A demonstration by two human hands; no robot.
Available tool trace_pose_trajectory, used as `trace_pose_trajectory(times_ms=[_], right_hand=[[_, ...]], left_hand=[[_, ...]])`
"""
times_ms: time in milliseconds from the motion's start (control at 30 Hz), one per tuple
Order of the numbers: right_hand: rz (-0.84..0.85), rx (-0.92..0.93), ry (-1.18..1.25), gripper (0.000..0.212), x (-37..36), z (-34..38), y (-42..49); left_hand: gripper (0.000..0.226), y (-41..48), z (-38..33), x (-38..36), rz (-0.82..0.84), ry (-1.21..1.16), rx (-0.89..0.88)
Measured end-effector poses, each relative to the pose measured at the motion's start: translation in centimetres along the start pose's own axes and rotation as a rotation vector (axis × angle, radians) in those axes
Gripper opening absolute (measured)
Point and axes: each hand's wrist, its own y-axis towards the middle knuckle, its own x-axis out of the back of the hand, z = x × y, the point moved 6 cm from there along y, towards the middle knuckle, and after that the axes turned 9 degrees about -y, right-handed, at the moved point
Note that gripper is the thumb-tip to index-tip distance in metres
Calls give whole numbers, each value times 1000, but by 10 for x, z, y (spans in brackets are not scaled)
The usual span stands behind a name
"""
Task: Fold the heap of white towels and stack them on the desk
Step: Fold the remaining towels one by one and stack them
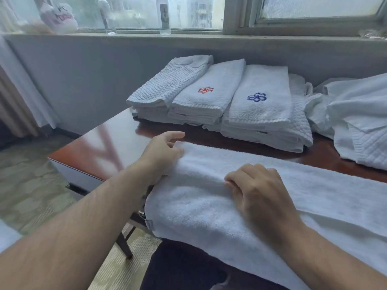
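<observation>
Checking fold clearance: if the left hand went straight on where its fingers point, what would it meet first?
Past the left hand, bare desk, then likely the red-flower towel stack; depth is unclear.

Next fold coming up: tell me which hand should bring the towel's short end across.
Left, probably. The left hand holds the white towel's left end near the desk corner; the right hand pinches it mid-length, better suited to anchoring the fold line.

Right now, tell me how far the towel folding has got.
Done: three folded stacks stand far back on the desk. In hand: a long towel lies across the near edge, left hand at its end, right hand at its middle, both gripping. Left: the unfolded heap at right.
</observation>
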Motion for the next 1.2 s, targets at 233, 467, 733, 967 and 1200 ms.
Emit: trace_pose_trajectory(times_ms=[233,467,733,967,1200], right_hand=[[109,51,165,23,-11,-3,1],[404,-58,272,26,-3,-21,1],[789,-513,-239,88,-7,-124,-39],[643,-463,-250,103,-35,-136,-23],[590,-437,-150,89,-30,-134,-15]], left_hand=[[35,-9,-8,0,115,175,45],[52,-39,-42,-16,-84,777,-407],[65,-45,1,-75,338,903,-260],[77,-6,0,-72,301,926,-350],[58,-3,-10,-69,235,923,-401]])
